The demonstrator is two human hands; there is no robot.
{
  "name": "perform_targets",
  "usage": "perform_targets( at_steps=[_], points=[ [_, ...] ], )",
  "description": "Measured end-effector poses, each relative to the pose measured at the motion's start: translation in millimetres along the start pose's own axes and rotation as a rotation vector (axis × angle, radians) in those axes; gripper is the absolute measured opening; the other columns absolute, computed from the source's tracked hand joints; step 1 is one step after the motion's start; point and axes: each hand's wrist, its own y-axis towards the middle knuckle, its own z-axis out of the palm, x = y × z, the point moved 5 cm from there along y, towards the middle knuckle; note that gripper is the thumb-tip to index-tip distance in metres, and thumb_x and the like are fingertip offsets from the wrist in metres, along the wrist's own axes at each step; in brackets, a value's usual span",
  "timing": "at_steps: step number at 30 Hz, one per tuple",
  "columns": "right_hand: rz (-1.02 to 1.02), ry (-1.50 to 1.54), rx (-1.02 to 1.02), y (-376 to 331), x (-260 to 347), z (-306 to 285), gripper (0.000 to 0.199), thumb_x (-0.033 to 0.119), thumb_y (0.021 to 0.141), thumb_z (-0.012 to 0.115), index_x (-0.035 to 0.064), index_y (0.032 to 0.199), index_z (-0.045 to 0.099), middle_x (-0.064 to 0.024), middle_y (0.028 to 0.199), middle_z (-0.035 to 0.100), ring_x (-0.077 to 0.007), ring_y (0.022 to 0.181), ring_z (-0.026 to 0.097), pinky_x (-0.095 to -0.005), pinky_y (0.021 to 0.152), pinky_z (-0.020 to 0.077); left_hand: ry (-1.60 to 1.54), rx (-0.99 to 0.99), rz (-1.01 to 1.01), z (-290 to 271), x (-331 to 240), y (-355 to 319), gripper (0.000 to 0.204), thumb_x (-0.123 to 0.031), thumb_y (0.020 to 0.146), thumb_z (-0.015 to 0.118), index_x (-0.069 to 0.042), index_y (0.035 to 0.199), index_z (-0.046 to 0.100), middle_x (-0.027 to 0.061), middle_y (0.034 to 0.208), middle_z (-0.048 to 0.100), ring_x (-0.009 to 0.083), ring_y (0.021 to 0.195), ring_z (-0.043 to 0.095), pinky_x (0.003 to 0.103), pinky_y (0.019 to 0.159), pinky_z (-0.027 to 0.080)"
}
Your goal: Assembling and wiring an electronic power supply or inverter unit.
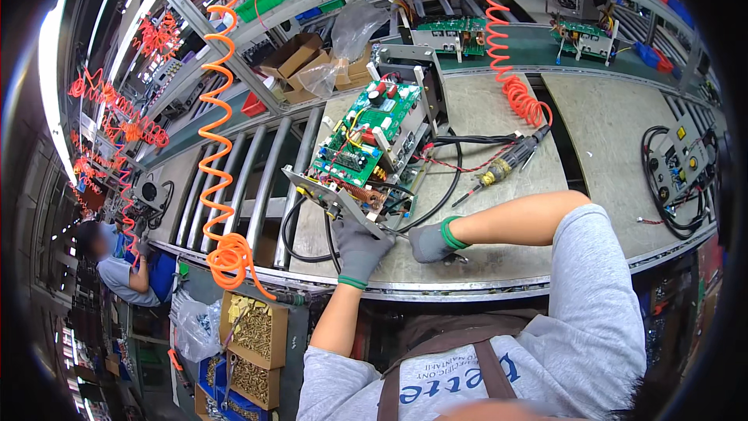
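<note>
A half-built electrical unit point(374, 136) stands on the bench, with a green circuit board point(393, 109), a copper coil point(369, 196) and wires exposed. Its metal end panel point(331, 196) faces me and leans at an angle. My left hand point(362, 249), in a grey glove, is closed on the panel's lower edge, fingers partly hidden. Just right of that edge is my right hand point(430, 242), also gloved and closed; whatever its fingers hold is hidden. Black cables point(458, 179) loop beside the unit. A yellow-and-black power screwdriver point(502, 170) lies to the right, attached to an orange coiled hose point(526, 101).
Metal rollers point(257, 179) run left of the bench top. Another orange coiled hose point(222, 109) hangs there. Cardboard boxes of screws point(253, 327) stand below left. A cabled panel point(682, 160) lies far right. More circuit assemblies point(448, 35) sit behind. A co-worker point(128, 269) is at far left.
</note>
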Motion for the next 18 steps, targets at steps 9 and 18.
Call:
perform_targets(
  at_steps=[9, 18],
  points=[
    [0.474, 1.765, -0.646, -36, 19, 22, 0.017, 0.025, 0.088, 0.055, 0.0090, 0.093, 0.054, -0.0004, 0.067, 0.053, -0.0074, 0.048, 0.045, -0.0244, 0.038, 0.0375, -0.196, -0.298, -0.040, -15, -28, -46, 0.087, -0.029, 0.068, 0.076, 0.000, 0.138, 0.031, 0.0292, 0.142, 0.028, 0.0463, 0.130, 0.031, 0.050, 0.108, 0.029],
    [0.739, 0.340, -0.977, -197, -40, -12, 0.030, 0.018, 0.079, 0.061, 0.0133, 0.109, 0.060, -0.0163, 0.101, 0.061, -0.0344, 0.093, 0.063, -0.0455, 0.079, 0.0497, -0.624, -0.227, -0.385, 29, 10, -34, 0.099, -0.034, 0.069, 0.076, 0.005, 0.143, 0.023, 0.0316, 0.138, 0.035, 0.0465, 0.132, 0.029, 0.049, 0.111, 0.025]
  ],
)
